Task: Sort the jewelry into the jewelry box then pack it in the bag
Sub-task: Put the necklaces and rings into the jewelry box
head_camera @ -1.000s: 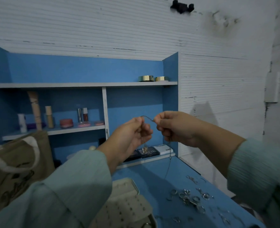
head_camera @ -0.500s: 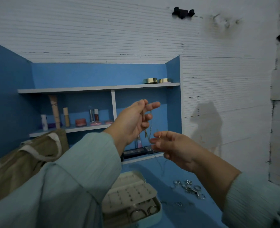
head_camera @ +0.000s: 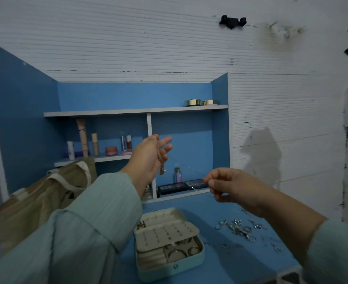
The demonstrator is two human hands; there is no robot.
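A thin chain necklace point(head_camera: 186, 167) stretches in the air between my two hands, with a small pendant hanging below the left one. My left hand point(head_camera: 150, 155) is raised and pinches one end between thumb and forefinger, the other fingers straight. My right hand point(head_camera: 228, 186) is lower and to the right, its fingers curled as it pinches the other end. Below them the pale jewelry box point(head_camera: 169, 261) stands open on the blue desk point(head_camera: 240, 263), with rings in its front compartments. Several loose silver pieces of jewelry point(head_camera: 237, 227) lie to the right of the box. A tan cloth bag point(head_camera: 36, 201) sits at the left.
A blue shelf unit point(head_camera: 136, 110) stands behind the desk with cosmetics tubes and jars point(head_camera: 96, 145), a small bottle point(head_camera: 177, 174), dark palettes point(head_camera: 182, 186) and gold tins point(head_camera: 199, 102). The desk's right edge point(head_camera: 287, 272) is near my right forearm.
My hands have drawn apart, the left rising and the right dropping to the right, so the chain is now pulled out between them. The view tilted down, showing more of the open box.
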